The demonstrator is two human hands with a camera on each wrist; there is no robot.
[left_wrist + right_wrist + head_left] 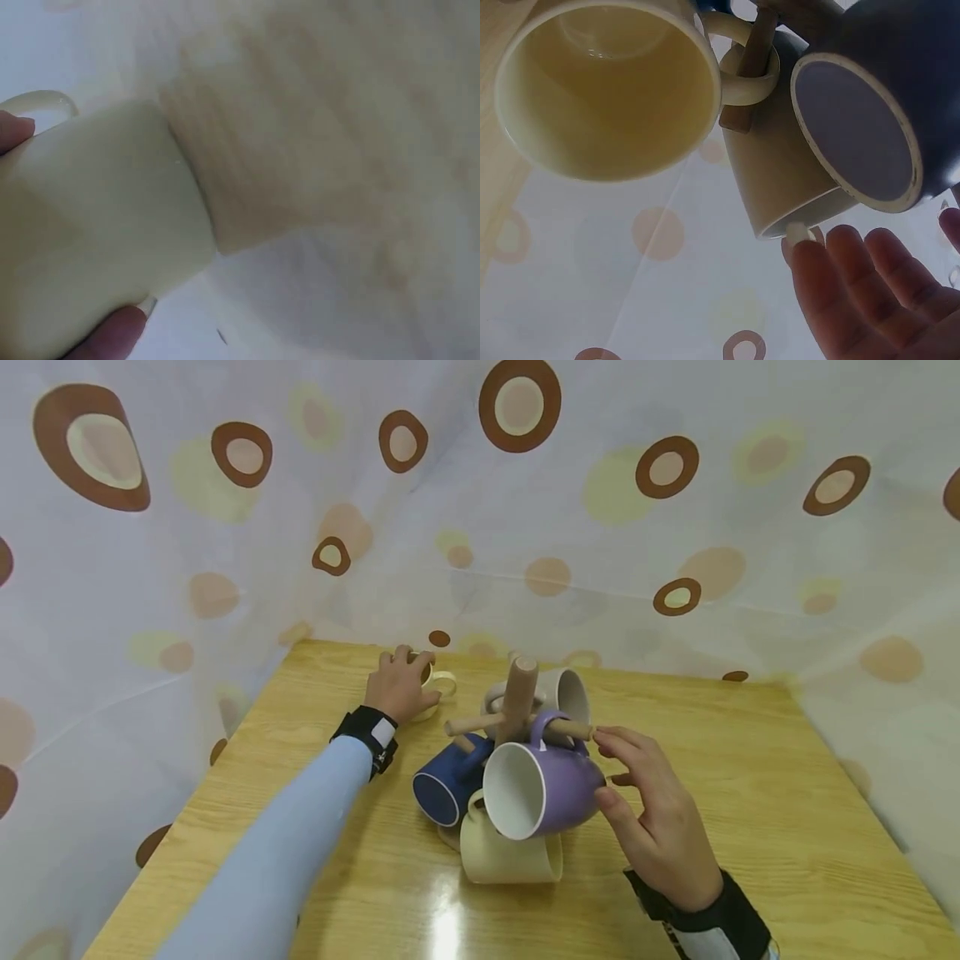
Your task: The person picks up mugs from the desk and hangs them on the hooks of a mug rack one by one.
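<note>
At the table's back left, my left hand (397, 685) grips a cream mug (426, 713) from above, its handle pointing right. The left wrist view shows fingers on two sides of this mug (105, 225). My right hand (663, 818), fingers loosely spread, is beside the base of a purple mug (573, 789); whether a fingertip touches it I cannot tell. That mug hangs by its handle on a wooden mug tree (519, 693). In the right wrist view the fingers (847, 262) extend below the purple mug's base (851, 135), holding nothing.
Also on the tree are a blue mug (446, 781) at left, a pale mug (566, 689) behind, and a lower cream mug (510, 856) in front. The wooden table (750, 793) meets a spotted cloth (450, 602) at its back and sides.
</note>
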